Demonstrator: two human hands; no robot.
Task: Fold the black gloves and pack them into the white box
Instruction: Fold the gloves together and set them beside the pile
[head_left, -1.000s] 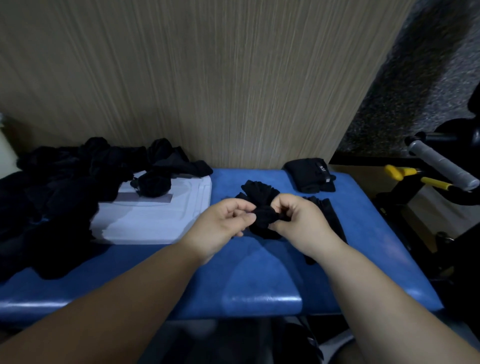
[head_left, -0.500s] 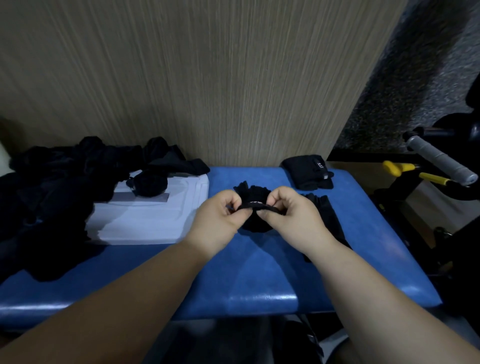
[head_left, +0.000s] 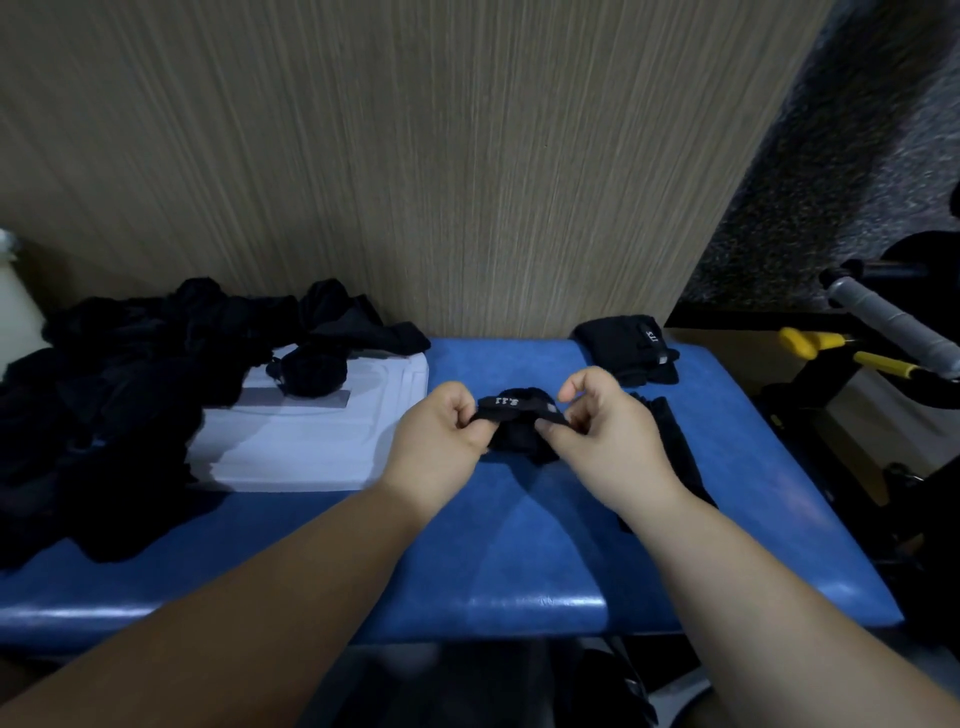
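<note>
Both hands stretched a glove cuff over a rolled bundle.
The left hand (head_left: 441, 431) and right hand (head_left: 597, 431) each pinched one end of the labelled cuff (head_left: 514, 406), pulling it taut across the black glove bundle (head_left: 519, 439) at centre frame, seemingly to lock the roll. Left of them the white box (head_left: 311, 447) bore one rolled glove (head_left: 309, 371); unfolded gloves (head_left: 104, 395) were heaped far left on the blue table (head_left: 519, 551).
</note>
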